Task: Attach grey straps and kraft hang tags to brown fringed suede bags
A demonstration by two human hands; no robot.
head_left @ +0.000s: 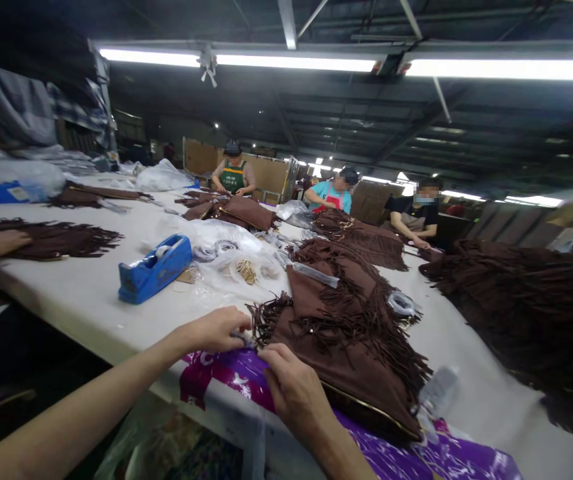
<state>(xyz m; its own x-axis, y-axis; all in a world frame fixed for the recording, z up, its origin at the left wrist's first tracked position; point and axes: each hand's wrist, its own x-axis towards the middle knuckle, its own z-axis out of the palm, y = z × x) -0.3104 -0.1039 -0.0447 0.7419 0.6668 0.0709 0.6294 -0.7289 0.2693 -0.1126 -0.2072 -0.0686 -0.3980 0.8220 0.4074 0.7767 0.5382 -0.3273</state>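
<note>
Narrow curl in my left hand [221, 330], thumb and fingertips drawn close round a small pale scrap [247, 339]; whether they truly pinch it, I cannot tell. Fingers of my right hand [294, 383] bend over the near side of the same spot, tips just beside the left ones; their hold is hidden too. Both work at the near left corner of a dark brown, fringed fabric piece with a gold-toned zip edge [356, 380], which lies flat in front of me at the table's border, partly over glossy purple printed plastic [249, 369]. Step in hand, as I judge it: fine two-handed fingertip work at that corner. Next move seems to call for a light, close touch, with the fringe clear of the fingers and the piece's weight left on the table. Pose: left forearm [116, 393] reaches long from the lower left, wrist slightly bent; right forearm [344, 450] rises from below, hand angled inward, palm down. Beyond the left hand, a blue plastic tape dispenser [154, 270] stands on the white-covered table [131, 327]; more brown fringed goods heap at far right [521, 300]. Across the table, three co-workers, one in a green apron [233, 177].
</note>
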